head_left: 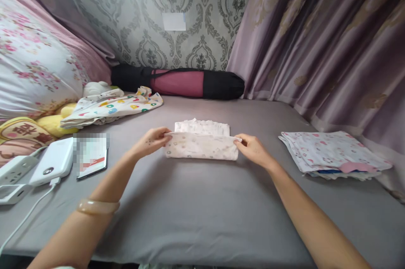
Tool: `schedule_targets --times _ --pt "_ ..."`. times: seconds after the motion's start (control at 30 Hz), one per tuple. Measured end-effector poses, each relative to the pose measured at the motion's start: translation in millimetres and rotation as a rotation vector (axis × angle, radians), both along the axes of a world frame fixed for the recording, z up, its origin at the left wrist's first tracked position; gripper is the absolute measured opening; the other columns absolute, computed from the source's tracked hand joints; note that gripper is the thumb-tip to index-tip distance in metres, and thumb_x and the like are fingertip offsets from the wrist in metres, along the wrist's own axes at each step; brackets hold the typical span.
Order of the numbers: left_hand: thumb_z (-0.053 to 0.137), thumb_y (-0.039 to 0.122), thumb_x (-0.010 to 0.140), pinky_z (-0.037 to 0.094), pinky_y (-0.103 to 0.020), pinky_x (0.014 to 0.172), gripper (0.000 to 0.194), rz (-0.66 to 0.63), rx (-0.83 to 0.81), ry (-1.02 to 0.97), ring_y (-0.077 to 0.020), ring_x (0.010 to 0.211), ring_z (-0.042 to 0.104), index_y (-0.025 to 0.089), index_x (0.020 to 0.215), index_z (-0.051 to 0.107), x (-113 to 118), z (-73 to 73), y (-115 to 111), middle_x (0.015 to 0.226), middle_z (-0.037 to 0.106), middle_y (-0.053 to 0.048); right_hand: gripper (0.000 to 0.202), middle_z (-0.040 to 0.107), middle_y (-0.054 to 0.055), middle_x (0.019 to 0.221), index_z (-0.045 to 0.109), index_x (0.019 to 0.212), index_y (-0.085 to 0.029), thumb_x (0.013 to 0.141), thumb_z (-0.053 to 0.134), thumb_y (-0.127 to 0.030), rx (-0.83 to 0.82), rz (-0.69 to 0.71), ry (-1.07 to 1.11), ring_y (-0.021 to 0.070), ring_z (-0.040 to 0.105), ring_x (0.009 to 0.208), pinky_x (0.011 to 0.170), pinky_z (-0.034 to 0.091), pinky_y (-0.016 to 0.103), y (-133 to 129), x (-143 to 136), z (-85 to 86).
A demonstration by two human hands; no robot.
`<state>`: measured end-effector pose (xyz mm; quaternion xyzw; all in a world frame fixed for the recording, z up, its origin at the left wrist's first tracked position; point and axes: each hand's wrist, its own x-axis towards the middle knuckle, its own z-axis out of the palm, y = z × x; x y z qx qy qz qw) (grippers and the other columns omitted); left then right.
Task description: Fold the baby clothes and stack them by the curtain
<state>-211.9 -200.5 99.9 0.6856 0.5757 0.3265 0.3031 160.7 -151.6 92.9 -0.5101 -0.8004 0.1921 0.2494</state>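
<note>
A pale pink cloth (201, 147) with a small faint print lies folded in a band at the middle of the grey sheet (196, 201). Its far layer, with a ruffled edge, shows behind the raised front fold. My left hand (154, 140) pinches the left corner of that fold. At the opposite corner, my right hand (253, 147) grips the same edge between thumb and fingers. The fold is stretched straight between both hands. What lies inside the layers is hidden.
Folded printed cloths (332, 151) are stacked at the right. A patterned garment (117, 106) lies at the back left. Near my left arm are a phone (93, 157), a white power bank (53, 163) and a power strip (17, 170). A black and maroon roll bag (177, 82) lies along the wall.
</note>
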Motion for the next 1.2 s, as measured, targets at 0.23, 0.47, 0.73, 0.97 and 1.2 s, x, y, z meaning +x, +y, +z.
schedule_targets --times 0.23,0.47,0.73,0.97,1.2 --pt "0.059 0.049 0.069 0.041 -0.023 0.052 0.034 0.284 -0.052 -0.206 -0.0131 0.057 0.052 0.016 0.074 0.056 15.1 -30.9 41.7 0.062 0.055 0.002 0.026 0.074 0.007 0.085 0.071 0.088 -0.015 0.085 0.053 -0.034 -0.100 -0.270 0.082 0.0178 0.067 0.078 0.064 0.045 0.022 58.0 -23.4 -36.1" --pt "0.045 0.028 0.081 0.040 -0.026 0.062 0.016 0.518 0.002 0.155 -0.0168 0.068 0.054 0.019 0.071 0.052 28.7 -45.7 77.5 0.067 0.056 -0.001 0.030 0.072 0.014 0.102 0.071 0.097 -0.014 0.094 0.045 -0.028 -0.181 -0.489 -0.169 0.0221 0.067 0.097 0.074 0.046 0.023 78.4 -50.5 -28.9" --pt "0.036 0.027 0.094 0.045 -0.030 0.077 0.022 0.585 0.064 0.327 -0.0228 0.092 0.064 0.018 0.103 0.054 43.1 -57.8 91.1 0.095 0.068 -0.011 0.036 0.068 0.017 0.110 0.058 0.119 -0.014 0.101 0.032 -0.031 -0.161 -0.550 -0.241 0.0259 0.065 0.105 0.085 0.047 0.033 74.0 -69.0 -26.3" --pt "0.028 0.031 0.099 0.045 -0.035 0.077 0.030 0.532 0.072 0.406 -0.0306 0.094 0.067 0.014 0.113 0.048 47.7 -65.3 92.2 0.097 0.068 -0.019 0.039 0.069 0.019 0.103 0.051 0.121 -0.011 0.103 0.024 -0.032 -0.100 -0.553 -0.340 0.0284 0.067 0.101 0.084 0.047 0.037 72.9 -72.7 -36.5" --pt "0.029 0.027 0.097 0.045 -0.036 0.080 0.032 0.509 0.001 0.526 -0.0318 0.096 0.067 0.011 0.121 0.043 52.2 -58.4 90.3 0.099 0.069 -0.020 0.039 0.069 0.020 0.103 0.049 0.120 -0.009 0.104 0.022 -0.031 -0.092 -0.583 -0.372 0.0278 0.068 0.100 0.084 0.047 0.036 75.5 -75.1 -40.2"
